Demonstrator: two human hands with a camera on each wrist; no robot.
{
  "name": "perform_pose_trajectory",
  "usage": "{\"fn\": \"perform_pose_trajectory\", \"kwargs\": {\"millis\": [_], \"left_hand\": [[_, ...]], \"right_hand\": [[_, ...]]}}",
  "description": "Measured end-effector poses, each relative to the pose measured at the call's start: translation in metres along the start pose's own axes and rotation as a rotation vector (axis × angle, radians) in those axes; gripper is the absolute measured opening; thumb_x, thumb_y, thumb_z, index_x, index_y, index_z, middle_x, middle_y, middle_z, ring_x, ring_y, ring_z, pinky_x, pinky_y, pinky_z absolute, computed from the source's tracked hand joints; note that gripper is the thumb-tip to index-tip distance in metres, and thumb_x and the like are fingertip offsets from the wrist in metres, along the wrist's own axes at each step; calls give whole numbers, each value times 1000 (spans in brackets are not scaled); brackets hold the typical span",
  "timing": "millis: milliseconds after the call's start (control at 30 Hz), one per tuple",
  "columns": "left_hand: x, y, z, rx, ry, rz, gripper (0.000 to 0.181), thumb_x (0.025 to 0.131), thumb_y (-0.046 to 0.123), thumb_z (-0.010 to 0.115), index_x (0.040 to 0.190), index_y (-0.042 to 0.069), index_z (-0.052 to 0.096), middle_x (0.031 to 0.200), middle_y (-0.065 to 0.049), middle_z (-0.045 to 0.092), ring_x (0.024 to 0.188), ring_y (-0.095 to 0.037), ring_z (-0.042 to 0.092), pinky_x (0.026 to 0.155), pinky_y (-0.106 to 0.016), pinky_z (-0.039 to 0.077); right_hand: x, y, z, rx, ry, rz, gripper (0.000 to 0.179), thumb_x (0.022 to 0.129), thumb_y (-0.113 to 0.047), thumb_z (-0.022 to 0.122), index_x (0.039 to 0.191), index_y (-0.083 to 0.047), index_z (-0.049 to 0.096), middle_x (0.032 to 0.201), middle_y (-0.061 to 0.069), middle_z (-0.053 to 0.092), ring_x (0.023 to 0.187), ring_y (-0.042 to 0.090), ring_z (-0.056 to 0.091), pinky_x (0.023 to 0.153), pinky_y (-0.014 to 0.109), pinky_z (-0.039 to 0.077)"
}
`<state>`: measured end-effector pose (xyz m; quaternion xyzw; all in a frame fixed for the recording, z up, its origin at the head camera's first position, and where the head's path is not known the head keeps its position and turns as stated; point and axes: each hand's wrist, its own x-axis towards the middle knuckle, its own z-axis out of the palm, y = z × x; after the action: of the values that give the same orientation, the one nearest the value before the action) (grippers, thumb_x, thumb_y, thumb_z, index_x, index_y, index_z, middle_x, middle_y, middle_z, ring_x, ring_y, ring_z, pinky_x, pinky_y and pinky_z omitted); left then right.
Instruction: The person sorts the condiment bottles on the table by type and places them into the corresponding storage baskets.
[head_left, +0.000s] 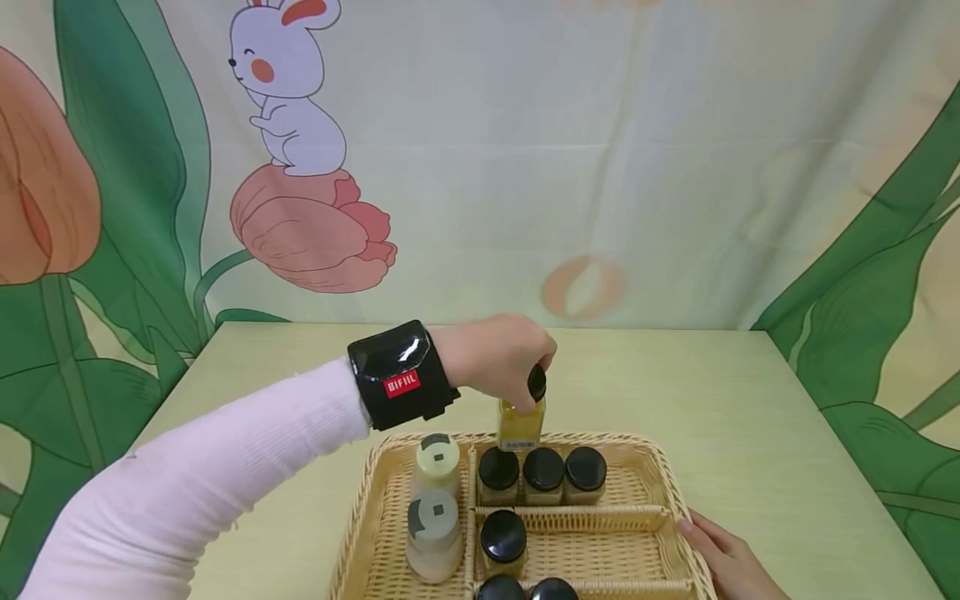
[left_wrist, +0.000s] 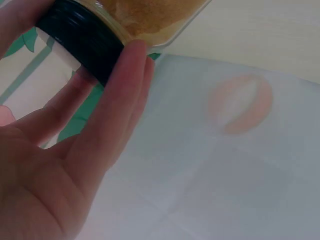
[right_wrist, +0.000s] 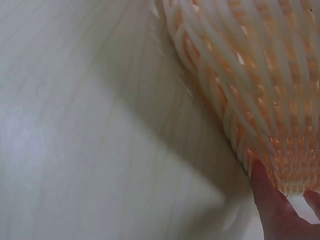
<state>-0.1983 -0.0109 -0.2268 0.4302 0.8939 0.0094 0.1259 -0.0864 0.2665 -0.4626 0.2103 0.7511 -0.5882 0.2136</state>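
Note:
My left hand [head_left: 498, 354] pinches the black lid of a clear square spice jar [head_left: 520, 429]. The jar hangs over the back edge of the wicker basket [head_left: 600, 439]. In the left wrist view, orange-brown powder shows inside this jar [left_wrist: 155, 17], and the fingers [left_wrist: 112, 105] lie along its lid. My right hand [head_left: 731, 558] grips the basket's right side, a fingertip up at the rim. The right wrist view has fingers [right_wrist: 267, 192] against the woven wall [right_wrist: 270, 100]. Below the held jar, three black-lidded jars [head_left: 543, 475] stand in the back compartment.
Another black-lidded jar [head_left: 502, 540] stands in the middle compartment, with two more lids [head_left: 553, 589] at the front, cut by the frame. Two pale-capped containers [head_left: 435, 533] occupy the long left compartment. A printed curtain [head_left: 480, 167] hangs behind the table [head_left: 750, 417].

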Motion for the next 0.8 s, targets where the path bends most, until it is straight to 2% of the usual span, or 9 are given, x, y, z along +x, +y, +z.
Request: {"fn": "perform_pose_trajectory", "kwargs": {"millis": [333,500,800], "left_hand": [[-5,21,5,-7,7,80,20,74,15,72,84,7,57,74,4,48,70,-12,43,60,-20,34],[-6,30,7,-12,-7,104,21,73,17,72,86,7,59,75,4,50,69,-11,42,58,-17,33],[-8,42,16,-35,-29,140,24,75,21,72,90,9,58,77,5,52,71,-10,46,58,-15,36]], "right_hand": [[2,3,-1,-28,7,-7,105,75,-70,50,144,3,17,135,35,33,98,39,60,71,41,54],[0,4,-1,-13,3,-24,101,79,-67,49,144,3,17,134,34,36,98,39,60,72,42,54],[0,2,0,-37,8,-4,103,78,-69,48,144,3,15,136,35,30,100,41,59,71,41,54]]}}
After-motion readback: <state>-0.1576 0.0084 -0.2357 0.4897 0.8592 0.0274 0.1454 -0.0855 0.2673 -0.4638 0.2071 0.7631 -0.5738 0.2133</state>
